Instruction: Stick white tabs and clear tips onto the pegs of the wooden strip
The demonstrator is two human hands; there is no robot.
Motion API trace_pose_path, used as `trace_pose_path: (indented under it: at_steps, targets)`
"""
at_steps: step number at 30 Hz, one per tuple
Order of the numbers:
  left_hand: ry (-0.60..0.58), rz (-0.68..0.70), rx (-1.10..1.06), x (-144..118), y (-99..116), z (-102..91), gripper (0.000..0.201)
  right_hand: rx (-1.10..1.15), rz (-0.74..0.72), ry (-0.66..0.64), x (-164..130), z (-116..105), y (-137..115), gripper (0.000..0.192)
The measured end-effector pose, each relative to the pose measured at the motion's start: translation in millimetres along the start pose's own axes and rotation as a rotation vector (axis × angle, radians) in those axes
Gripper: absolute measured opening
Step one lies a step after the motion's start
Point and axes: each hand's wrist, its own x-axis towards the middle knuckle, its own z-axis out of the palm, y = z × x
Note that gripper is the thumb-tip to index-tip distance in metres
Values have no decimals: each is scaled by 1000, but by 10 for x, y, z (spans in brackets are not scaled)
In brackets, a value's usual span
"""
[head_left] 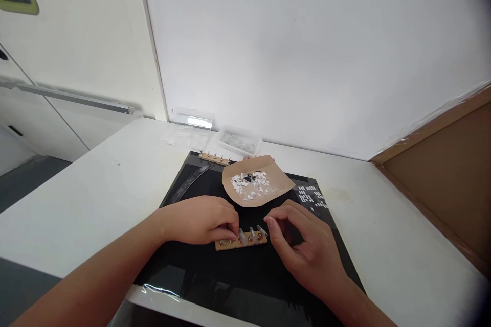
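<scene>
A small tan strip [241,245] lies on the black mat, with a row of metal studs and several clear plastic pieces standing or leaning along it. My left hand [207,219] is closed at the strip's left end, its fingertips down by the studs; whatever they pinch is hidden. Just beyond the right end, my right hand [307,250] holds thumb and forefinger together, and I cannot make out anything between them. Behind both hands sits a brown paper tray [282,182] bearing many small white bits and a few dark ones.
The black mat [215,276] covers the middle of the white table [95,184]. A second studded strip [214,158] and a curved dark band [192,182] lie at its far left. White pieces [307,196] sit in rows at right. A clear plastic box [240,140] stands near the wall.
</scene>
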Motion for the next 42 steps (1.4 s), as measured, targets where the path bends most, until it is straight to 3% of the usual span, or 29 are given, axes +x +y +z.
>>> trace_pose_path:
  at_steps: [25, 32, 38, 42]
  targets:
    - [-46, -43, -26, 18, 32, -29, 10, -5, 21, -46, -27, 16, 38, 15]
    - [-44, -77, -9, 0, 26, -21, 13, 19, 20, -119, -38, 51, 54, 14]
    - [-24, -49, 17, -14, 28, -17, 12, 35, -59, -223, -23, 72, 33, 8]
    - [-33, -101, 19, -28, 58, -30, 11, 20, -106, -240, -21, 79, 34, 11]
